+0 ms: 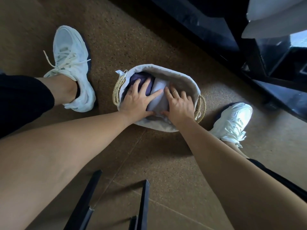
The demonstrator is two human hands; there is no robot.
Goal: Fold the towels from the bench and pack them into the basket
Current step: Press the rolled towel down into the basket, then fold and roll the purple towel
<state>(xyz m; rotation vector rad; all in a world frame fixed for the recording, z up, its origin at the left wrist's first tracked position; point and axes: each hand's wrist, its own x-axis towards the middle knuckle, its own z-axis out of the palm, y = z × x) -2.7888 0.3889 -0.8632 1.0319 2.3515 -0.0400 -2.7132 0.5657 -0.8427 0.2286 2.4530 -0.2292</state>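
An oval basket (pixel 182 80) with a pale cloth liner and woven handles stands on the brown floor. Inside lie a folded dark purple towel (pixel 135 78) on the left and a folded light grey towel (pixel 159 100) beside it. My left hand (pixel 138 101) lies flat with spread fingers, pressing on both the purple and the grey towel. My right hand (pixel 178 105) presses flat on the grey towel's right side, fingers straight and spread. Both hands sit inside the basket's rim.
My feet in white sneakers stand left (pixel 73 63) and right (pixel 232 120) of the basket. A dark bench or frame (pixel 232 52) runs along the upper right with white cloth (pixel 275 19) on it. Black metal legs (pixel 142 205) stand near the bottom edge.
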